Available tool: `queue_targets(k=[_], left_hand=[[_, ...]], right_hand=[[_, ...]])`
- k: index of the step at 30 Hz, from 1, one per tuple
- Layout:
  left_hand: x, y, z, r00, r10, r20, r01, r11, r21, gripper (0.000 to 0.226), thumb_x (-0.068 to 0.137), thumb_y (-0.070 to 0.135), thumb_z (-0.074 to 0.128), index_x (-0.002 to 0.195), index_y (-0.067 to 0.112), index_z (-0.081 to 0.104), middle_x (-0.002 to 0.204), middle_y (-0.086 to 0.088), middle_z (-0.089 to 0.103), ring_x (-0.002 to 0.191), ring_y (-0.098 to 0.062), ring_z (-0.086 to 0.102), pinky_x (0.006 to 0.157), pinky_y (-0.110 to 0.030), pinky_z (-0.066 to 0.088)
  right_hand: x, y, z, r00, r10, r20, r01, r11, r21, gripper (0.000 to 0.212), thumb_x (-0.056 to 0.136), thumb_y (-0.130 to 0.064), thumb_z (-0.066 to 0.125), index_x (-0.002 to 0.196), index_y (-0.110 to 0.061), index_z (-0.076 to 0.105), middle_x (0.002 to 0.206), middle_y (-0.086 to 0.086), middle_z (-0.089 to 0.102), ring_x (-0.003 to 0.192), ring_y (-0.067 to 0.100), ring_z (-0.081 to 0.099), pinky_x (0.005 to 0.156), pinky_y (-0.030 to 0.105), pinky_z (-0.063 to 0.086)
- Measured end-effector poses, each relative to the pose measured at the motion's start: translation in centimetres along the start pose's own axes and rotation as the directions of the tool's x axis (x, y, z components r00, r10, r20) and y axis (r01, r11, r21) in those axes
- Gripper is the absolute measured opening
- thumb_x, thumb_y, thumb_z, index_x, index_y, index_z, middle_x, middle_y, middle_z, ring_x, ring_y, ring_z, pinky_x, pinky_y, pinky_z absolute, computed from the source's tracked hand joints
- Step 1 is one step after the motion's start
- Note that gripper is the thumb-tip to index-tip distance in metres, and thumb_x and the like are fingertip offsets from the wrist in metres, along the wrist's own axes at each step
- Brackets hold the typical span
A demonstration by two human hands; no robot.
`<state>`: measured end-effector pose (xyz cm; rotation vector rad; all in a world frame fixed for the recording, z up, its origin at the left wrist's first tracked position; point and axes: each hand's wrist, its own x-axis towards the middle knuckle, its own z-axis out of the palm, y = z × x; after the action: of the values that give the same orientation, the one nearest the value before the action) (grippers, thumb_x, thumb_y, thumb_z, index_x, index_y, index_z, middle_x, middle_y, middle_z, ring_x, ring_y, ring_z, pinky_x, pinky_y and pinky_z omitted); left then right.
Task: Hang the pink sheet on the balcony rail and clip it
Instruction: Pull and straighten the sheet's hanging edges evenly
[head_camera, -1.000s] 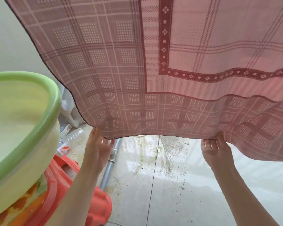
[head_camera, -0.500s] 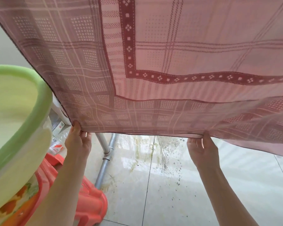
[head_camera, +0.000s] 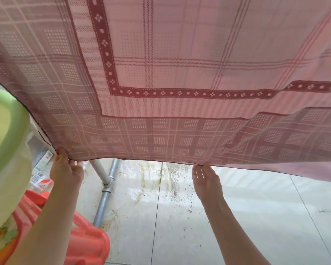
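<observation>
Head view is showing the left hand pinching the pink sheet at its hem, the right hand seemingly gripping likewise, so pulling evenly outward is keeping it smooth for clipping.

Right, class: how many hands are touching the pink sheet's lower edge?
2. The left hand grips the pink sheet at its lower left corner; the right hand holds the hem further right.

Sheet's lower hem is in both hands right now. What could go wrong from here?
1. No clip shows on the sheet; it could slide once released.
2. Its hem hangs above a stained floor; dropped, it may get dirty.
3. The left hand works close to the green basin and could knock it.
</observation>
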<state>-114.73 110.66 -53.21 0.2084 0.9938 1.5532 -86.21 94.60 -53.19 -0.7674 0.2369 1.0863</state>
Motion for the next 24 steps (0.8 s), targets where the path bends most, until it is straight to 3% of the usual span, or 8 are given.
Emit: queue_targets(k=[4, 6, 8, 10, 15, 20, 22, 24], left_hand=[[-1.1, -1.6, -0.4, 0.977, -0.204, 0.058, 0.21, 0.972, -0.103, 0.015, 0.092, 0.02, 0.05, 0.107, 0.017, 0.051, 0.112, 0.0, 0.058, 0.117, -0.027, 0.052, 0.084, -0.019, 0.046], [-3.2, -3.7, -0.5, 0.955, -0.297, 0.003, 0.295, 0.95, -0.101, 0.009, 0.096, 0.029, 0.043, 0.096, 0.023, 0.05, 0.132, -0.02, 0.048, 0.126, -0.033, 0.045, 0.086, -0.025, 0.048], [-5.3, -5.4, -0.2, 0.951, -0.305, 0.059, 0.304, 0.952, 0.015, 0.006, 0.097, 0.03, 0.044, 0.097, 0.026, 0.048, 0.138, -0.02, 0.043, 0.129, -0.032, 0.042, 0.091, -0.024, 0.045], [-9.0, -7.3, 0.1, 0.945, -0.307, 0.11, 0.284, 0.941, 0.183, 0.031, 0.09, 0.043, 0.051, 0.112, 0.021, 0.046, 0.125, -0.006, 0.048, 0.121, -0.021, 0.044, 0.101, -0.029, 0.037], [-17.7, -14.0, 1.9, 0.754, -0.618, 0.224, 0.501, 0.761, 0.411, 0.053, 0.088, 0.049, 0.046, 0.129, 0.016, 0.038, 0.126, -0.006, 0.048, 0.112, -0.024, 0.049, 0.098, -0.039, 0.04], [-24.2, -17.8, 6.2, 0.537, -0.756, 0.375, 0.575, 0.653, 0.493, 0.02, 0.089, 0.024, 0.055, 0.102, 0.011, 0.061, 0.114, -0.009, 0.061, 0.107, -0.024, 0.06, 0.088, -0.04, 0.048], [-25.9, -19.1, 7.8, 0.527, -0.748, 0.404, 0.587, 0.664, 0.464, 0.019, 0.088, 0.022, 0.056, 0.101, 0.01, 0.06, 0.108, -0.01, 0.062, 0.104, -0.025, 0.062, 0.089, -0.039, 0.049], [-26.9, -20.1, 8.8, 0.562, -0.713, 0.42, 0.593, 0.701, 0.395, 0.036, 0.088, 0.027, 0.056, 0.121, 0.011, 0.053, 0.117, -0.011, 0.059, 0.108, -0.025, 0.06, 0.094, -0.039, 0.047]], right_hand=[[0.1, -0.9, -0.7, 0.998, 0.057, 0.021, -0.053, 0.989, -0.141, 0.01, 0.092, -0.01, 0.054, 0.096, -0.011, 0.062, 0.106, -0.001, 0.063, 0.103, 0.015, 0.057, 0.085, 0.029, 0.045], [0.0, -1.7, -0.9, 0.995, 0.098, -0.013, -0.099, 0.978, -0.181, 0.011, 0.09, -0.014, 0.057, 0.101, -0.013, 0.06, 0.114, 0.002, 0.06, 0.11, 0.02, 0.054, 0.09, 0.034, 0.044], [-0.7, -2.6, -1.2, 0.991, 0.109, -0.073, -0.122, 0.971, -0.206, 0.012, 0.088, -0.019, 0.06, 0.1, -0.015, 0.06, 0.112, 0.002, 0.058, 0.111, 0.021, 0.052, 0.094, 0.038, 0.042], [-1.5, -3.9, -2.1, 0.986, 0.089, -0.142, -0.119, 0.969, -0.216, 0.013, 0.09, -0.027, 0.058, 0.096, -0.016, 0.062, 0.108, 0.001, 0.058, 0.11, 0.02, 0.052, 0.098, 0.039, 0.04], [-4.7, -10.7, -5.5, 0.977, -0.083, -0.195, 0.088, 0.996, 0.019, 0.04, 0.093, -0.044, 0.042, 0.107, -0.01, 0.057, 0.11, 0.007, 0.057, 0.098, 0.021, 0.056, 0.092, 0.041, 0.041], [-7.1, -18.0, -9.5, 0.977, -0.198, -0.08, 0.209, 0.963, 0.17, 0.057, 0.082, -0.059, 0.05, 0.111, -0.011, 0.057, 0.113, 0.005, 0.058, 0.109, 0.021, 0.054, 0.1, 0.045, 0.04], [-7.5, -20.9, -10.4, 0.98, -0.199, 0.029, 0.191, 0.965, 0.18, 0.061, 0.067, -0.051, 0.066, 0.112, -0.01, 0.057, 0.112, 0.002, 0.061, 0.11, 0.019, 0.056, 0.093, 0.045, 0.044], [-7.4, -23.4, -11.2, 0.977, -0.182, 0.111, 0.168, 0.977, 0.13, 0.064, 0.06, -0.047, 0.069, 0.111, -0.009, 0.058, 0.112, 0.0, 0.063, 0.112, 0.018, 0.056, 0.091, 0.046, 0.046]])
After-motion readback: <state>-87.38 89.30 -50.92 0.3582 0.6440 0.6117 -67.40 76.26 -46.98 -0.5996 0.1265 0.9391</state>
